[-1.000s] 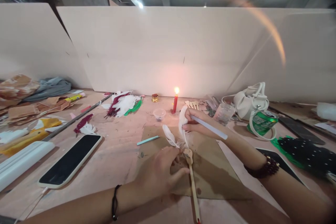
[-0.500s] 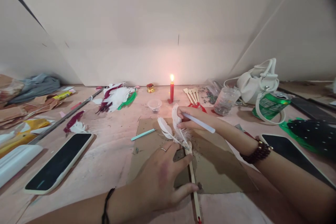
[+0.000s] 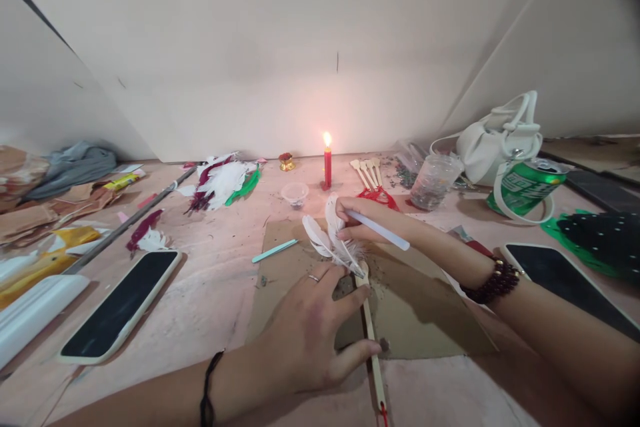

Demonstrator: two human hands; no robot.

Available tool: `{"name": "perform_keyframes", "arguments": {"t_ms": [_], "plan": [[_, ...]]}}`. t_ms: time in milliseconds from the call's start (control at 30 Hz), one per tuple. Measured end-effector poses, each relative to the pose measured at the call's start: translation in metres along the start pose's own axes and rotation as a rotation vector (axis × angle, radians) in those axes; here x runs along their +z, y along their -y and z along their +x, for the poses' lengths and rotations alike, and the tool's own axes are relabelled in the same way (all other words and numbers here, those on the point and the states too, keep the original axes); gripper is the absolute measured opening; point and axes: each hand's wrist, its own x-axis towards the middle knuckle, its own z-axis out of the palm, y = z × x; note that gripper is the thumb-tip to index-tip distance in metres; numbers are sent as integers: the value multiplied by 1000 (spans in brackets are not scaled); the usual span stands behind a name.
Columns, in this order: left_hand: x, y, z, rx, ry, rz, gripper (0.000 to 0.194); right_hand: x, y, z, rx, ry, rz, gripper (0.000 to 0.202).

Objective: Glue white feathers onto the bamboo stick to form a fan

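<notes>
One wooden stick (image 3: 369, 320) runs lengthwise up the frame's lower centre, nearer the half-spread left hand (image 3: 305, 330), whose thumb touches it; above, the right hand (image 3: 369, 215) pinches a white feather (image 3: 333, 228) and pale rod (image 3: 383, 232).

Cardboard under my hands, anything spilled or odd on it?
Yes, slightly. Dark flecks lie scattered on the cardboard right of the wooden stick, and a dark spot sits near your left hand. They look odd against the plain brown; I can't tell what they are.
</notes>
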Motion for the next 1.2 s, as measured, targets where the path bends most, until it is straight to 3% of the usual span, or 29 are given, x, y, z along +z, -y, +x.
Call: {"name": "perform_keyframes", "arguments": {"t_ms": [300,500,667,1200], "plan": [[2,3,-1,4,14,10,57,2,2,0,12,-7,-30,32],[-2,0,3,-13,63,10,75,4,-2,2,28,14,-106,32],[-4,-3,4,-27,112,59,76,5,0,2,36,12,-166,31],[-3,-2,8,50,129,93,80,17,11,7,208,-62,-301,33]]}}
